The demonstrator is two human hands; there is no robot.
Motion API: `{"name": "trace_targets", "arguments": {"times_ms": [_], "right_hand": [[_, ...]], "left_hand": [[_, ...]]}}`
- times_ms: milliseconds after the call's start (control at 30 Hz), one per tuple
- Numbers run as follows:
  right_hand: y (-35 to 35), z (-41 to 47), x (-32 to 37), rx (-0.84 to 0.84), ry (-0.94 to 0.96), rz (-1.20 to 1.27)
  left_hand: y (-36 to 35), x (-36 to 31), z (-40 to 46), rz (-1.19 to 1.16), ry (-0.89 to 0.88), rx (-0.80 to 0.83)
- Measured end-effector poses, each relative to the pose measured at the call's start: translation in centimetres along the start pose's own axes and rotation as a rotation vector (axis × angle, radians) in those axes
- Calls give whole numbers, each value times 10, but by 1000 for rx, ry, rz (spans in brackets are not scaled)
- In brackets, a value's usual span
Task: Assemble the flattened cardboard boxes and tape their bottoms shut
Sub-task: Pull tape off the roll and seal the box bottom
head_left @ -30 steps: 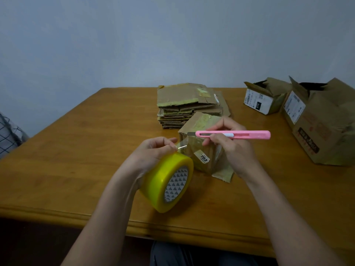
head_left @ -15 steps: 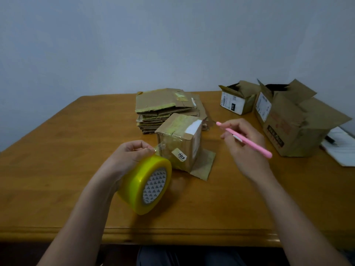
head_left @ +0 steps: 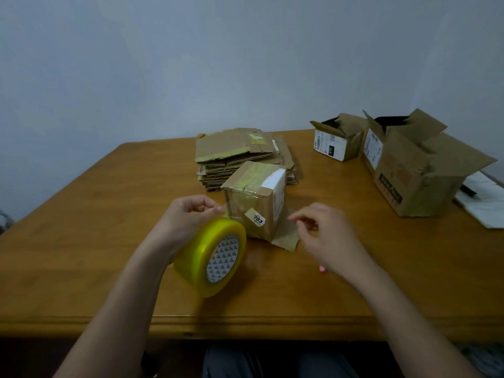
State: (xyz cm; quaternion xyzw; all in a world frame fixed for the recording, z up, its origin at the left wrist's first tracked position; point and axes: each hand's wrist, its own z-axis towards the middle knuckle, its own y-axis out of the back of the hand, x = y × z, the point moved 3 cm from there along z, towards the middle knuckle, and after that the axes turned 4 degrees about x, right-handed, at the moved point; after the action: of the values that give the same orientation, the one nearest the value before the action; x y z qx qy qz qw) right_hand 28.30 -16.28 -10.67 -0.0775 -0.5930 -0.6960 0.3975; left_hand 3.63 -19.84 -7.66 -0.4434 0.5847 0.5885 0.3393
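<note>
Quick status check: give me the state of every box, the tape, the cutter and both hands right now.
Small box: assembled, bottom up, taped.
Tape roll: held on the left hand, its end pinched.
Right hand: blurred, fingers curled.
Pink cutter: only a tip shows under the right hand.
Flattened boxes: stacked, unassembled.
Two boxes: upright, flaps open.

A plain pale grey-blue wall [head_left: 245, 64] stands behind a brown wooden table [head_left: 81, 241] in dim, even light.
</note>
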Motion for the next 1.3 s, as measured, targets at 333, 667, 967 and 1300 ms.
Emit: {"name": "trace_targets", "arguments": {"times_ms": [333, 667, 967, 1300], "right_hand": [[-63, 25, 80, 146, -240, 654], [-73, 38, 81, 17, -157, 509], [-79, 39, 68, -135, -180, 419], [-127, 51, 94, -142, -210, 592]], "left_hand": [[11, 5, -17, 41, -150, 10], [16, 19, -25, -65, -62, 92], [31, 34, -29, 12, -7, 158], [81, 31, -37, 396, -155, -170]]}}
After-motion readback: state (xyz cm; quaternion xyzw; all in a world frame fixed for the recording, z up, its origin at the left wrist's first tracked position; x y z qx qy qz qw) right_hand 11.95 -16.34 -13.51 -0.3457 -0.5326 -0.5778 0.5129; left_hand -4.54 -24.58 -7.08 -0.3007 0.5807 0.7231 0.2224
